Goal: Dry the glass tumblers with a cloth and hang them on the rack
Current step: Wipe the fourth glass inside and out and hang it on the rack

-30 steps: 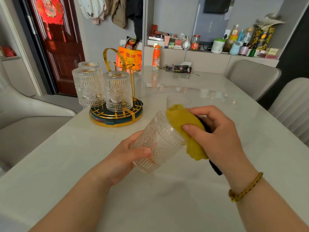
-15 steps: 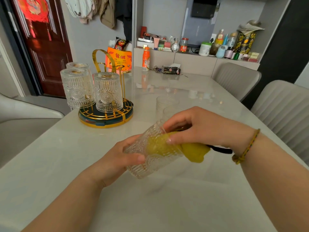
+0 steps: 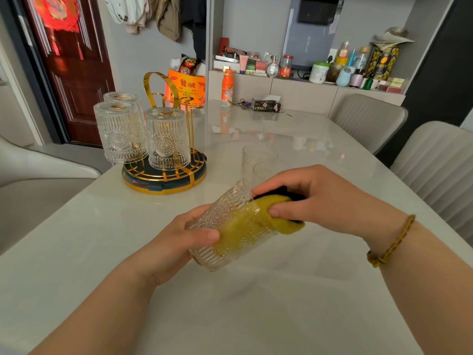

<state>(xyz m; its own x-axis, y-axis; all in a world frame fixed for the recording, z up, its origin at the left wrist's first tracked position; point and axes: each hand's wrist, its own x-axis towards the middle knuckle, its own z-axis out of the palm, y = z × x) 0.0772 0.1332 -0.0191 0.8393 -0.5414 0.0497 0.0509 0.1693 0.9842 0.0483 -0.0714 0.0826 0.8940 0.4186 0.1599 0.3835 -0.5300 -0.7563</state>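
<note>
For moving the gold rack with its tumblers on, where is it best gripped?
Likely the arched handle at the top of the gold rack, taken from above: it rises clear over the inverted tumblers, which crowd the sides.

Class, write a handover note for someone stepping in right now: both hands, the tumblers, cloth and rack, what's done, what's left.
Left hand: grips the tumbler, tilted above the table.
Right hand: pinches the yellow cloth, which is pushed into the tumbler's mouth.
Done: three tumblers hang upside down on the gold rack.
Left: finish drying this one and hang it; then probably the two glasses standing on the table behind the hands.
</note>
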